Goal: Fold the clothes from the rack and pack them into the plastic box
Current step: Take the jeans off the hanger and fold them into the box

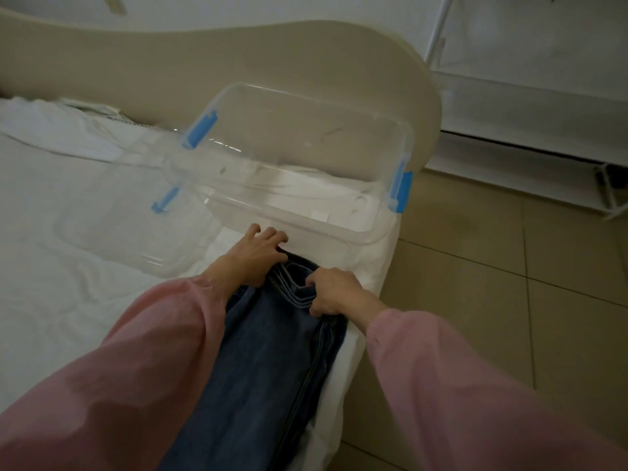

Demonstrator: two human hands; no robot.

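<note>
A pair of blue jeans lies lengthwise along the right edge of the white bed, hems pointing at a clear plastic box with blue latches. My left hand rests on the far left end of the jeans, fingers spread and only slightly bent, tips touching the sheet beside the box. My right hand grips the stacked hems at the far right end, fingers curled round the denim. White fabric shows through the box's wall.
The box's clear lid lies flat on the bed left of the box. A beige headboard curves behind. Tiled floor lies to the right, with a white rack frame and white cloth at the far right.
</note>
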